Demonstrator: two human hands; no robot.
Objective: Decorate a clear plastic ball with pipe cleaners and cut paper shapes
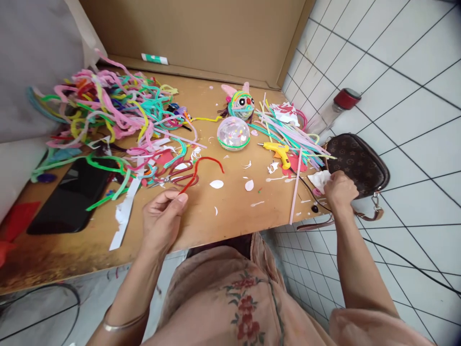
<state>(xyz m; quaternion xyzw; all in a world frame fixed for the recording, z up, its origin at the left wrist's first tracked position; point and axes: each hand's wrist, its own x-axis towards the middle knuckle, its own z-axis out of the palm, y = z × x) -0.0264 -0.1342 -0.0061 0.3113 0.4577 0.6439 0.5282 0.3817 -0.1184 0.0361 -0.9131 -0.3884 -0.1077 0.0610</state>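
Note:
A curved red pipe cleaner (pixel 206 159) is pinched between the thumb and fingers of my left hand (pixel 163 216), above the table's front part. Over at the right edge, my right hand (pixel 340 191) is closed on a crumpled white tissue (pixel 319 180), beside a brown handbag (pixel 358 163). A clear plastic ball (pixel 233 133) with a green band sits mid-table. Just behind it stands a colourful wrapped ball (pixel 241 105) with pink ears, googly eyes and a red nose. A yellow glue gun (pixel 279 153) lies to the right of the clear ball.
A tangled heap of pipe cleaners (pixel 108 105) covers the left side, near red scissors (pixel 182 174) and a black phone (pixel 72 197). Straight pipe cleaners (pixel 288 129) lie at the right, before a red-lidded jar (pixel 333 110). Paper scraps dot the table (pixel 201 216).

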